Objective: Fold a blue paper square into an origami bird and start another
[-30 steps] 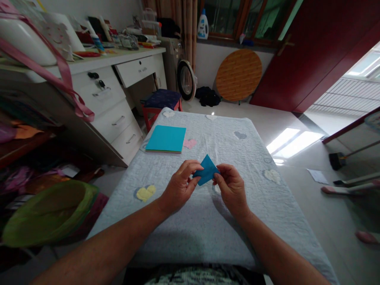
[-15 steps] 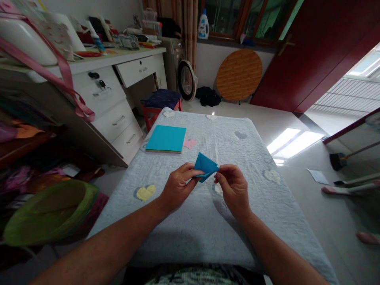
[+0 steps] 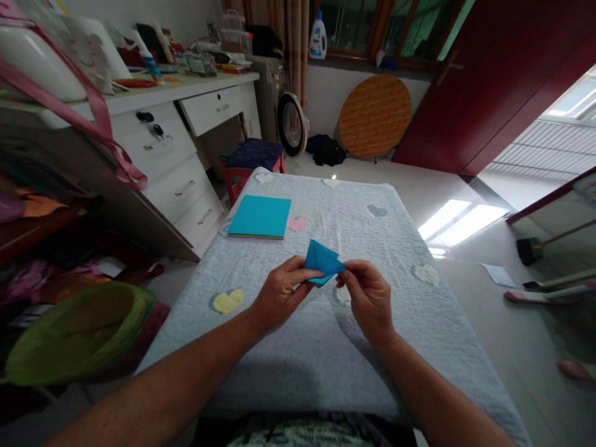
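Folded blue paper [image 3: 321, 257], with pointed corners and several layers, is held up over the table between both hands. My left hand [image 3: 284, 288] pinches its lower left part, thumb below and fingers across the front. At the paper's right-hand point, my right hand [image 3: 370, 295] has thumb and forefinger closed on the tip. Farther off to the left lies a square stack of coloured paper [image 3: 259, 216], its top sheet blue.
A pale quilted cloth [image 3: 354, 211] with heart patches covers the table. A white desk [image 3: 162, 149] and a green-lined bin [image 3: 79, 335] stand to the left. Beyond the table are a stool [image 3: 254, 154], a washing machine door [image 3: 292, 124] and a round wooden tabletop [image 3: 375, 115].
The right-hand point of the blue paper has shifted slightly, and a notch now shows along its upper right edge. Both hands keep their grip nearly in place.
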A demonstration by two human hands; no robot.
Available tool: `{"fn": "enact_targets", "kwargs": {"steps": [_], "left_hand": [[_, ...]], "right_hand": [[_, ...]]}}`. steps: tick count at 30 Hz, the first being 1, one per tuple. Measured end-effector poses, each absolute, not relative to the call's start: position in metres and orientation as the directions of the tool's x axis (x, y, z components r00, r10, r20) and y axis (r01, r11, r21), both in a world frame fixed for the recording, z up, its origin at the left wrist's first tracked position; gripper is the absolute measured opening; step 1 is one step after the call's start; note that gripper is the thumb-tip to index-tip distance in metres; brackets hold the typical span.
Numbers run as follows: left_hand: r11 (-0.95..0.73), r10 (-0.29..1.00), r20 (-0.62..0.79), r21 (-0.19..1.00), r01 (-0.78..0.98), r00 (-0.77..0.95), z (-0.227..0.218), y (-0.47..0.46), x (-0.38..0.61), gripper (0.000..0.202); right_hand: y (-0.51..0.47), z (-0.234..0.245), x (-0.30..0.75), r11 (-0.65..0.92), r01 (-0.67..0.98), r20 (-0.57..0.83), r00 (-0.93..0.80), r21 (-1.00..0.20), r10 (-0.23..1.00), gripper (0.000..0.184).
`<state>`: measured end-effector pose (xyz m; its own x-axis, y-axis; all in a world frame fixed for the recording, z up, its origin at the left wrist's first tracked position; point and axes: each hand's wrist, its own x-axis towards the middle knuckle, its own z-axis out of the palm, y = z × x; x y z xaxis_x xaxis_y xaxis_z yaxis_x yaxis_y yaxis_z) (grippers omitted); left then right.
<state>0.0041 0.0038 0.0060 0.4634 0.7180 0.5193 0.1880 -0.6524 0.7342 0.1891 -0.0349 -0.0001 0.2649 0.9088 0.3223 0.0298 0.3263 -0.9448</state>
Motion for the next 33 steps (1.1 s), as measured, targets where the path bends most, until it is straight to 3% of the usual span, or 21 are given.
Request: {"fn": "enact_targets", "kwargs": {"steps": [9, 16, 23, 33], "left_hand": [[-0.588, 0.740, 0.411, 0.779, 0.215, 0.532, 0.0084, 0.0043, 0.0060, 0.017], [-0.581, 0.738, 0.434, 0.798, 0.160, 0.517, 0.0054, 0.0052, 0.0066, 0.022], [-0.614, 0.711, 0.469, 0.777, 0.139, 0.524, 0.0040, 0.0052, 0.0056, 0.026], [-0.621, 0.706, 0.478, 0.772, 0.134, 0.522, 0.0075, 0.0056, 0.0043, 0.026]], "right_hand": [[-0.0347, 0.0008, 0.1883, 0.313, -0.012, 0.298, 0.276, -0.950, 0.914, 0.005], [-0.0355, -0.0025, 0.1904, 0.367, 0.133, 0.388, 0.217, -0.921, 0.896, 0.012], [-0.0378, 0.0037, 0.1901, 0.500, 0.351, 0.560, 0.089, -0.792, 0.824, 0.019], [-0.0391, 0.0043, 0.1879, 0.495, 0.342, 0.543, 0.056, -0.799, 0.838, 0.025]]}}
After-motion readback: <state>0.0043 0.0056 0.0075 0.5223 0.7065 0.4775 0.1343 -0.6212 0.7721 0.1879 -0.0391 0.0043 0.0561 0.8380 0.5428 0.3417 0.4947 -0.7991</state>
